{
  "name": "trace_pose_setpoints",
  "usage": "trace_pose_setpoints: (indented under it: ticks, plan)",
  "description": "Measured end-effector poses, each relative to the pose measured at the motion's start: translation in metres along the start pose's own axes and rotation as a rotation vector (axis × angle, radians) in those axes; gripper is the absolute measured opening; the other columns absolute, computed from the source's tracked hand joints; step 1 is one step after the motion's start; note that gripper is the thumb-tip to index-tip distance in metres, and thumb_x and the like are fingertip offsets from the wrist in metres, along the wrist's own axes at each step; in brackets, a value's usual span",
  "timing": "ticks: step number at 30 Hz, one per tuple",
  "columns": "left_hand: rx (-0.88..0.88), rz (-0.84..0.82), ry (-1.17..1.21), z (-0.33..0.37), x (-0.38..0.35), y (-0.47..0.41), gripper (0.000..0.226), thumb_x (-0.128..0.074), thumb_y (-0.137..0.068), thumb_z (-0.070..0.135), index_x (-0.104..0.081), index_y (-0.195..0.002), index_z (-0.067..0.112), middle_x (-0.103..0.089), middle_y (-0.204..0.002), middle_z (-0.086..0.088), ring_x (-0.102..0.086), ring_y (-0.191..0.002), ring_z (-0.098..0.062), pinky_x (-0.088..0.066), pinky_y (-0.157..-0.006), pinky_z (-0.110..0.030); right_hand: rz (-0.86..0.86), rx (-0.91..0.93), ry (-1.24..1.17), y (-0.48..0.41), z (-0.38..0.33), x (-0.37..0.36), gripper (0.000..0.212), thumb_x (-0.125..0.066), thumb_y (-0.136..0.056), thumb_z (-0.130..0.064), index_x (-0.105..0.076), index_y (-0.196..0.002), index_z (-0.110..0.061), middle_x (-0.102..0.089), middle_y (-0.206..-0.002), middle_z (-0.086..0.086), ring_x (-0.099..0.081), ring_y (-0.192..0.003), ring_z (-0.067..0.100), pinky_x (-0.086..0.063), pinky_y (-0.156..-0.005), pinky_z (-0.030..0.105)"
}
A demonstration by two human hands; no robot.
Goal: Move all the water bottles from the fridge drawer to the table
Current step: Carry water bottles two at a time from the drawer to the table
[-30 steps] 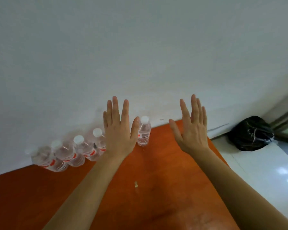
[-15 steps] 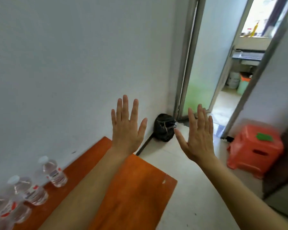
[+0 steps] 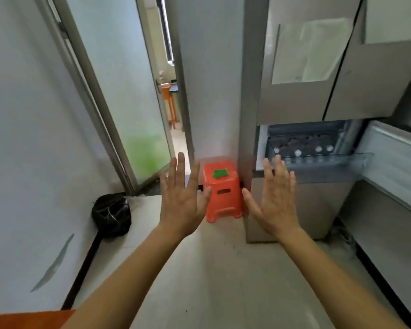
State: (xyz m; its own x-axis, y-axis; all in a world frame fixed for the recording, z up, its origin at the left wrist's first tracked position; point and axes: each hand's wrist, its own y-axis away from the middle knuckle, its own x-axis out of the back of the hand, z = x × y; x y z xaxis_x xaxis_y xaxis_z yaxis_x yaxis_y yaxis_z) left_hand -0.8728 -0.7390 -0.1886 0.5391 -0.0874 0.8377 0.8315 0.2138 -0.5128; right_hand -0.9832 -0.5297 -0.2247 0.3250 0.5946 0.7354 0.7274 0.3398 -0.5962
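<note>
Left grip, right grip above floor

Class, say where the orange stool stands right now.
In the head view, the orange stool stands on the floor at centre, beside the fridge, seen between the left hand and right hand.

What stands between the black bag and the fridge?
An orange stool, close beside the fridge; the left hand hides part of the floor toward the black bag. Head view.

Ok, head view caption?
Empty left hand and right hand raised toward open fridge drawer holding bottles; orange stool ahead.
</note>
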Motion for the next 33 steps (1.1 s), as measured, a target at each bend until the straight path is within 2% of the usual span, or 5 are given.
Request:
trace_pose_setpoints:
  ticks: [5, 14, 24, 28, 33]
  plan:
    - [-0.094, -0.065, 0.041, 0.066, -0.081, -0.074, 0.071, -0.029, -0.098, 0.059, -0.012, -0.157, 0.024, 0.003, -0.166, -0.01, 0.005, -0.153, -0.029, -0.014, -0.119, -0.059, 0.015, -0.084, 0.122, -0.026, 0.106, 0.001, 0.091, -0.048, -0.092, -0.057, -0.008, -0.159, -0.009, 0.001, -0.165, 0.017, 0.0, -0.153, 0.03, -0.008, -0.122, 0.057]
    - [-0.201, -0.262, 0.111, 0.171, -0.22, -0.237, 0.078, -0.023, -0.098, 0.065, 0.016, -0.155, 0.03, 0.036, -0.158, -0.004, 0.033, -0.145, -0.024, 0.003, -0.122, -0.054, -0.056, -0.29, 0.304, -0.123, 0.271, 0.0, 0.087, -0.037, -0.093, -0.063, -0.002, -0.159, -0.018, 0.001, -0.165, 0.014, 0.0, -0.153, 0.029, -0.01, -0.122, 0.055]
    - [-0.32, -0.488, 0.161, 0.289, -0.347, -0.345, 0.077, -0.023, -0.097, 0.066, 0.009, -0.157, 0.029, 0.029, -0.161, -0.004, 0.029, -0.147, -0.023, 0.003, -0.122, -0.052, -0.093, -0.5, 0.36, -0.166, 0.435, 0.011, 0.083, -0.025, -0.092, -0.067, -0.016, -0.158, -0.017, -0.01, -0.165, 0.016, -0.008, -0.152, 0.031, -0.008, -0.123, 0.051]
    - [-0.254, -0.54, 0.132, 0.321, -0.394, -0.372, 0.08, -0.023, -0.096, 0.068, 0.01, -0.157, 0.029, 0.029, -0.161, -0.006, 0.03, -0.147, -0.025, 0.004, -0.121, -0.05, -0.18, -0.482, 0.321, -0.189, 0.507, -0.003, 0.086, -0.02, -0.09, -0.07, -0.014, -0.158, -0.017, -0.009, -0.165, 0.016, -0.008, -0.152, 0.031, -0.009, -0.123, 0.05]
    - [-0.022, -0.589, 0.123, 0.343, -0.446, -0.398, 0.083, -0.029, -0.094, 0.069, 0.005, -0.158, 0.027, 0.021, -0.163, -0.009, 0.02, -0.15, -0.028, -0.005, -0.122, -0.054, -0.402, -0.434, 0.206, -0.231, 0.576, -0.024, 0.079, -0.039, -0.097, -0.06, -0.012, -0.158, -0.017, -0.014, -0.164, 0.015, -0.012, -0.152, 0.03, -0.018, -0.122, 0.046]
